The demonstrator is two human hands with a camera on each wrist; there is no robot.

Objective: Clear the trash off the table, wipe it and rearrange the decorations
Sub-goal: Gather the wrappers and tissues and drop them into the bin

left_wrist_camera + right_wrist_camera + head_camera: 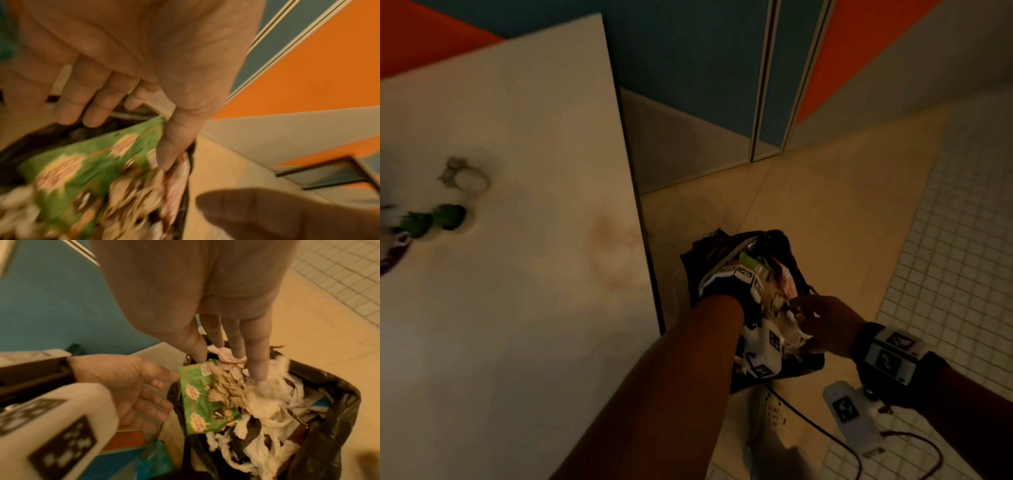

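Note:
A bin with a black liner [780, 238] stands on the floor beside the white table [517, 325]. It is piled with crumpled tissues [267, 407] and a green snack wrapper [197, 404]. My right hand [228, 365] points straight down into the bin, and its straight fingers [257, 363] press on the tissues. My left hand [133, 386] hovers at the bin's left rim with relaxed fingers, holding nothing. In the left wrist view its thumb [170, 146] touches the green wrapper [82, 162]. In the head view the wrist camera hides most of the left hand.
Small green plants [431, 219] and a pale round pot [470, 178] sit blurred at the table's left. A reddish-brown stain [613, 250] marks the table near its right edge. A white marked device [852, 418] with cables lies on the floor by the bin.

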